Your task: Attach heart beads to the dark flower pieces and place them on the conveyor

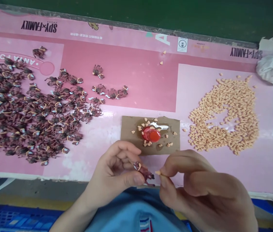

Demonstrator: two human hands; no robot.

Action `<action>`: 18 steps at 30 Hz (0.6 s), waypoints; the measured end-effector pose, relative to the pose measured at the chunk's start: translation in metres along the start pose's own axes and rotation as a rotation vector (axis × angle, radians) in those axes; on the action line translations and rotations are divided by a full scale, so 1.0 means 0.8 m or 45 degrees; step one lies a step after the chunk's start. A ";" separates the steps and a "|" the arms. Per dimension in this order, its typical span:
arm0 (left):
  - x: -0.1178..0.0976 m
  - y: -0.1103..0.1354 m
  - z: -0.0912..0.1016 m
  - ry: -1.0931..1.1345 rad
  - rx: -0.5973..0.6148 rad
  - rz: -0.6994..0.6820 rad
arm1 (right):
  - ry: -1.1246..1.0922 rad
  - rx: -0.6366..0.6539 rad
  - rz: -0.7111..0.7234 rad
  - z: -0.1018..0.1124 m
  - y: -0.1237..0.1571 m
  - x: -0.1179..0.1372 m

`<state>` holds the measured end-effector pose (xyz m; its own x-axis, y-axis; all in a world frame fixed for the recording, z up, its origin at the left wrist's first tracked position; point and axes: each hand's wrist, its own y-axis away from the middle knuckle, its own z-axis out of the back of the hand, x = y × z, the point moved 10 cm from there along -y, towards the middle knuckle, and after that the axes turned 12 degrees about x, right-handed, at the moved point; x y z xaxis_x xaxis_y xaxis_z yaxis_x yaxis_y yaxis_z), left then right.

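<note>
My left hand (114, 169) holds a small brown figurine (144, 174) with a pale yellow band between thumb and fingers. My right hand (199, 183) pinches a tiny peach-coloured piece (158, 172) between thumb and forefinger, just to the right of the figurine and not visibly touching it. Directly beyond my hands lies a cardboard square (131, 129) with a red blob (151, 134) in a glossy smear, ringed by loose peach pieces. A large heap of brown figurines (27, 112) spreads to the left, and a heap of peach pieces (223, 112) spreads to the right.
A pink printed mat (117, 67) marked SPY×FAMILY covers the work surface, with a few small figurine groups at its middle. Crumpled white plastic (270, 66) lies at the far right corner. Blue crates (13, 219) sit below the near edge.
</note>
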<state>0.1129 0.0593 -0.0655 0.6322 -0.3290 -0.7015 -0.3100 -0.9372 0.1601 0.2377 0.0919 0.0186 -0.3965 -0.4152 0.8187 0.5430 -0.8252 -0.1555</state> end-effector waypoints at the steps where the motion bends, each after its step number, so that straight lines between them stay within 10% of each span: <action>1: 0.001 -0.001 -0.002 0.023 0.020 0.017 | -0.032 -0.005 0.018 0.000 0.000 0.001; 12: 0.006 0.004 0.007 0.021 0.026 0.042 | -0.295 -0.149 0.098 0.024 -0.002 -0.010; 18: 0.026 0.006 0.004 0.020 -0.037 0.258 | -0.275 0.124 0.131 -0.002 -0.007 0.008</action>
<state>0.1223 0.0484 -0.0816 0.5701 -0.5126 -0.6421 -0.4114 -0.8546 0.3170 0.2307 0.0932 0.0241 -0.1740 -0.3954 0.9019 0.6455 -0.7374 -0.1988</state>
